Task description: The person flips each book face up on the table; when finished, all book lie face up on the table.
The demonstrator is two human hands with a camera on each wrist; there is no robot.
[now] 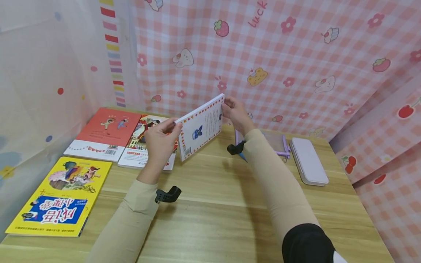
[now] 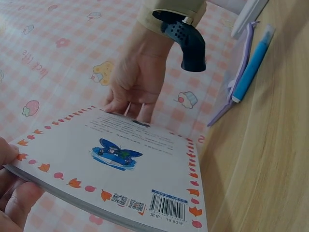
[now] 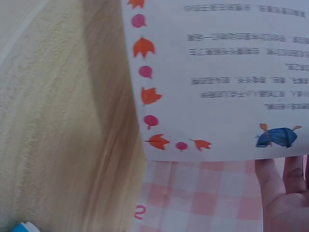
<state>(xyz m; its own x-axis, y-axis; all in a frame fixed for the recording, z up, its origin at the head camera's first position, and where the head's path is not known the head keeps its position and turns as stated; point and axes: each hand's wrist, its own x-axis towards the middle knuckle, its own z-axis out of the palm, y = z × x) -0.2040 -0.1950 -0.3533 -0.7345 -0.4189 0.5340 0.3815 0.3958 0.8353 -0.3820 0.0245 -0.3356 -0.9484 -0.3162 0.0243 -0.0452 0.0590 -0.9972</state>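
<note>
Both hands hold the white paperback (image 1: 201, 127) tilted above the wooden desk (image 1: 230, 204). The left hand (image 1: 160, 140) pinches its near edge; the right hand (image 1: 235, 114) grips its far edge, fingers curled. Risk: edge-only grips may let the paperback slip onto the red book (image 1: 106, 133) left of it. Pink gingham curtain (image 1: 296, 54) behind.

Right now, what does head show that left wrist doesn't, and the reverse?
Head only: three books flat on the table, the yellow book nearest, and a white case at the right. Left wrist only: the barcode on the held book's back cover and a blue pen. Both: the white book held off the table, left hand and right hand gripping opposite edges.
</note>
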